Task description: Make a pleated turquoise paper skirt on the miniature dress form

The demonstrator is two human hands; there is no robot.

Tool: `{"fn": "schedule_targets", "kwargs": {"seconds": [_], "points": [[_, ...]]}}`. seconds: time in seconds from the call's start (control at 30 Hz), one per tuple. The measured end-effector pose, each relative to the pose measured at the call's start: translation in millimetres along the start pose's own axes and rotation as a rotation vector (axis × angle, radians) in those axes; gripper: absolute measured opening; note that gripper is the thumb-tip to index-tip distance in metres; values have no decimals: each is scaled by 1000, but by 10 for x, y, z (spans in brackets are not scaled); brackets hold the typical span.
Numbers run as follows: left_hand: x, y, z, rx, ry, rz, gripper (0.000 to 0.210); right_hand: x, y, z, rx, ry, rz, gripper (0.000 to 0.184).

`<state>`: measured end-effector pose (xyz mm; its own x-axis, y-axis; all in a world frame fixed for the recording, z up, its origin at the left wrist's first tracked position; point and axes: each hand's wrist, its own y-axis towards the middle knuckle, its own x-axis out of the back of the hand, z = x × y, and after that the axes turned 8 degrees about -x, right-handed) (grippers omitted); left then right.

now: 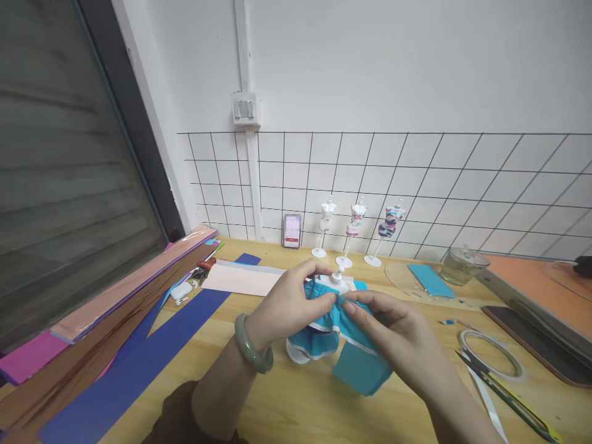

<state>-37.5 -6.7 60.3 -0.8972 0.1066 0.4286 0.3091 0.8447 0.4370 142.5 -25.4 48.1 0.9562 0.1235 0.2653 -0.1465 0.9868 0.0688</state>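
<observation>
Head view. Hands: one pair, both at work on a blue ruffled piece (319,342), edged in white. We find that piece gathered around a small white dress form (340,282) standing on the wooden table (277,407), its round base (298,353) partly showing below the ruffles.

Left hand (298,302): thumb pressed to the upper gathers, forefinger arched beside the form's neck, gripping the piece between them; green bangle (253,344) at the wrist. Right hand (393,327): thumb and forefinger pinching the gathers just beside the left thumb, a blue panel (363,368) hanging beneath.

Along the wall we count three further dress forms: one plain white (326,217), one white and pink (357,222), one dark-patterned (390,222); beside them a phone (292,232), upright, screen lit. On the left we note a dark blue strip (139,364), an earbud case (180,291) and red-handled scissors (204,266). On the right: a flat blue sheet (431,280), a glass vessel (462,266), a yellow-green cutter (518,404).
</observation>
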Motion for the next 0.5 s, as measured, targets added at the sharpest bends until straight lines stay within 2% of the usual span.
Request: {"fn": "schedule_targets", "kwargs": {"seconds": [0.33, 0.5], "points": [[-15, -6, -62, 1, -9, 19, 29, -26, 22, -7, 57, -36, -108, 36], [-19, -1, -82, -3, 9, -3, 28, -27, 21, -4, 47, -36, -110, 35]]}}
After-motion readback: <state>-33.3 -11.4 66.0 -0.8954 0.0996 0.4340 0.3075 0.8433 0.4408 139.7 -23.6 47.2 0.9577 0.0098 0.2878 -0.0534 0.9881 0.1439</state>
